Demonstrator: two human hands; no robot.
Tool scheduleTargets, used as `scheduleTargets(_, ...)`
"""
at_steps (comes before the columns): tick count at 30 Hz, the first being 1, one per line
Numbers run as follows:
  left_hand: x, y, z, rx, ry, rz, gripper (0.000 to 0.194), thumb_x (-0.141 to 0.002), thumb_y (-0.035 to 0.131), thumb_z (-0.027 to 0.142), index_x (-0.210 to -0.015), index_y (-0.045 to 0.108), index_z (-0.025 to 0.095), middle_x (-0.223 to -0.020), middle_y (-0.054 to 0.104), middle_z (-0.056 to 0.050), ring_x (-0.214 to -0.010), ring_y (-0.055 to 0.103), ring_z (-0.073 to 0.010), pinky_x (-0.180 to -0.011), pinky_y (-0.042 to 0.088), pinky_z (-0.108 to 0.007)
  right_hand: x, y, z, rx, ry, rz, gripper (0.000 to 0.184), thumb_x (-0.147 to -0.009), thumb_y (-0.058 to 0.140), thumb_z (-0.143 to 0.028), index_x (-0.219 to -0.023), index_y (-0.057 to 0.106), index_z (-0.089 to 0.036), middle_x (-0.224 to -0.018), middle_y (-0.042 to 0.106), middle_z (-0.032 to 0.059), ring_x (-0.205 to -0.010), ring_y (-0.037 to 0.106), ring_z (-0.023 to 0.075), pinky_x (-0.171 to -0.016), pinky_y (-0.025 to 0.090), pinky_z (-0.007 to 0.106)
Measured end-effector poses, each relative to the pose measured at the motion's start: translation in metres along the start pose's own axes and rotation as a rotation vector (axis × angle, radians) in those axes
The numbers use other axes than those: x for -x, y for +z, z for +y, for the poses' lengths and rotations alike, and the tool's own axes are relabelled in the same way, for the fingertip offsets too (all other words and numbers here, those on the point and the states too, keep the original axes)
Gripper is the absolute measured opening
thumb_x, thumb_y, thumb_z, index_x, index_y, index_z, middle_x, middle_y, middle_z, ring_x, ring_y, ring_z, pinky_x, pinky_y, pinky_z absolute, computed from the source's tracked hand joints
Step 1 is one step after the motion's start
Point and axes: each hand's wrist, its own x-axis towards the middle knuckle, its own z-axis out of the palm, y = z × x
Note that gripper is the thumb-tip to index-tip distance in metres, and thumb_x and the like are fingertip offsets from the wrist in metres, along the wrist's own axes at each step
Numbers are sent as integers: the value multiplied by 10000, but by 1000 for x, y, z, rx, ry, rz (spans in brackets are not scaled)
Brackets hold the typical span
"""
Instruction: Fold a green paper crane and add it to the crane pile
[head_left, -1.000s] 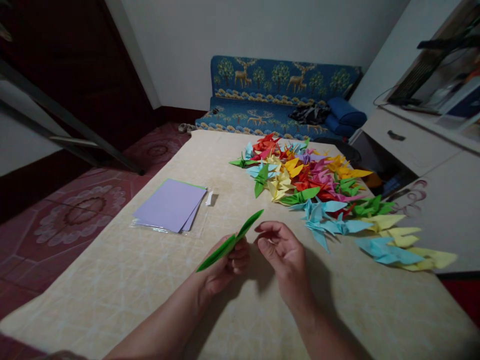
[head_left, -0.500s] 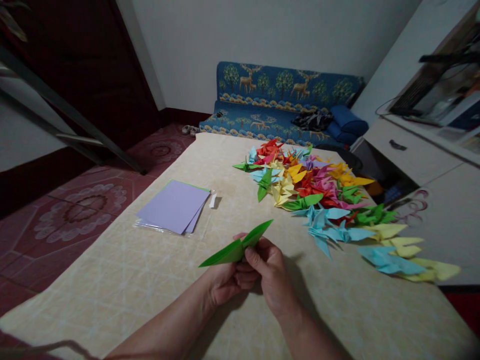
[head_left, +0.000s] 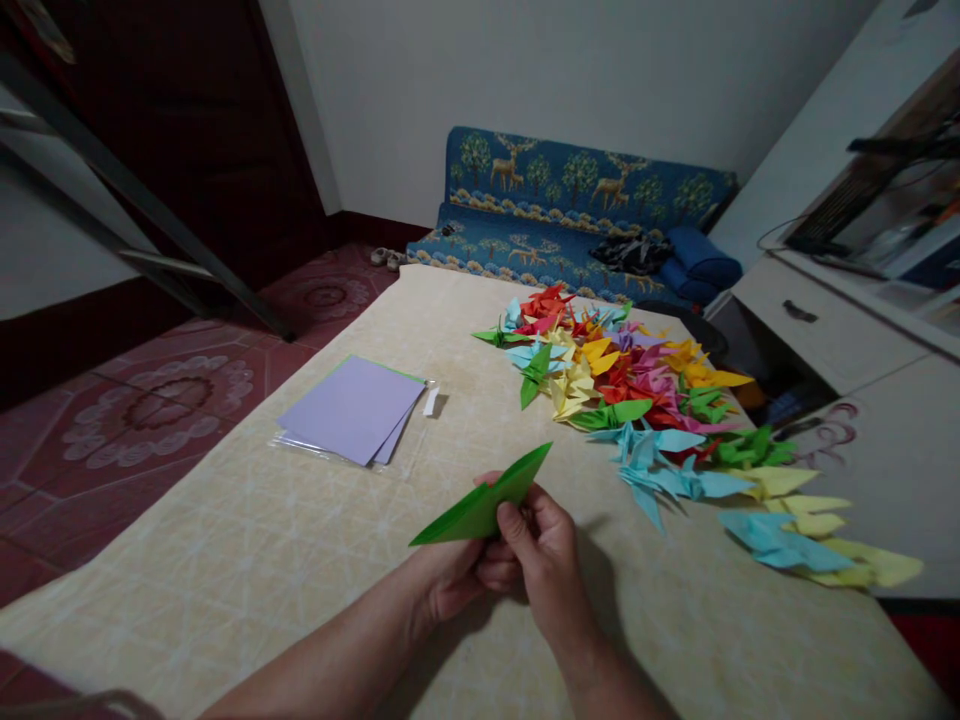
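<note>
A folded piece of green paper (head_left: 480, 508), pointed at both ends, is held above the near part of the table. My right hand (head_left: 544, 545) is closed on its right side, with the thumb pressed on the near face. Behind and under the paper, my left hand (head_left: 459, 580) grips it with curled fingers, some of them hidden by the paper. Beyond my hands to the right lies a large spread of folded paper cranes (head_left: 622, 380) in several colours. A stack of purple paper sheets (head_left: 352, 405) rests on a clear plastic sleeve to the left.
The table (head_left: 247, 560) has a pale patterned cloth. A small white strip (head_left: 430, 401) lies beside the stack. A blue patterned sofa (head_left: 540, 225) stands past the far edge, a white cabinet (head_left: 847, 330) at the right, and a metal ladder (head_left: 150, 220) at the left.
The green paper's dip between its two points has become shallower, and more of its near face shows. The hands stay together around it. The whole view has shifted slightly.
</note>
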Motion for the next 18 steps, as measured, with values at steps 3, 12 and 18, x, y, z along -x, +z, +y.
scheduleTargets(3, -1, 0, -3, 1, 22, 23, 477, -755, 714, 537, -649, 416, 180, -431, 184, 132, -388, 88, -8, -372, 81, -139, 0, 1, 0, 33, 8, -31, 410, -751, 742, -476, -993, 673, -153, -608, 473, -44, -429, 397, 55, -333, 348, 148)
scheduleTargets(12, 9, -4, 15, -252, 211, 119, 417, -714, 758, 477, -772, 699, 69, -661, 652, -84, -570, 571, -122, -544, 437, -210, -5, -23, -6, 151, -64, 132, 394, -762, 705, -548, -856, 667, -167, -614, 647, 8, -497, 581, 135, -464, 506, 234)
scheduleTargets(18, 25, -7, 31, -335, 251, 125, 428, -798, 675, 506, -850, 748, 87, -755, 690, -103, -634, 602, -141, -577, 440, -203, -9, -44, -12, 282, -117, 105, 344, -799, 692, -500, -876, 717, -165, -822, 739, 60, -773, 661, 217, -718, 522, 305)
